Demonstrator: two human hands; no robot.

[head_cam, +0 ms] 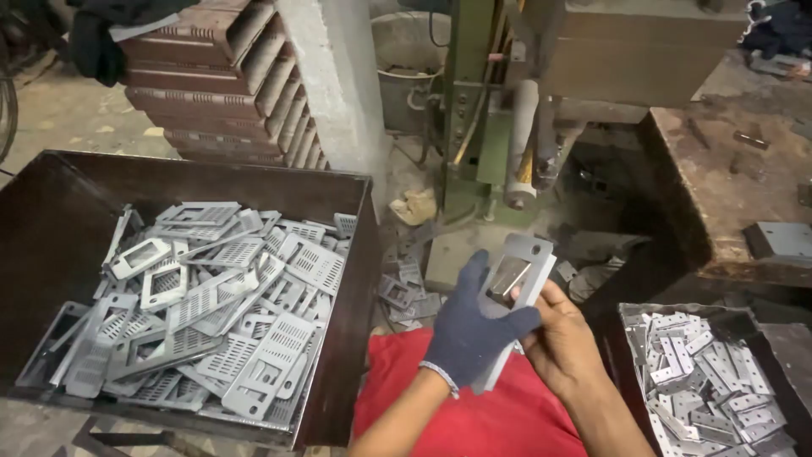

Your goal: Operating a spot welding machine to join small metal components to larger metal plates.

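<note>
Gripping a small stack of grey stamped metal plates [514,283] between both hands, I judge the main risk from the head view to be the stack fanning apart: the plates are thin and smooth and stand tilted on edge, so if either grasp loosens the lower ones could slide out and drop onto the red cloth [474,398] over my lap or down among the scraps on the floor. My left hand [474,326], in a dark blue glove, is closed around the near face of the stack, fingers curled across it just below the rectangular cut-out. My bare right hand [562,338] is wrapped round the back and right edge, closed on the same plates, and that bare skin against sheared edges could get cut if the stack shifts. The plates sit between my hands, rising above them. The dark bin [355,254] of perforated plates lies well to my left, the box of small flat pieces [702,364] just beside my right forearm.
</note>
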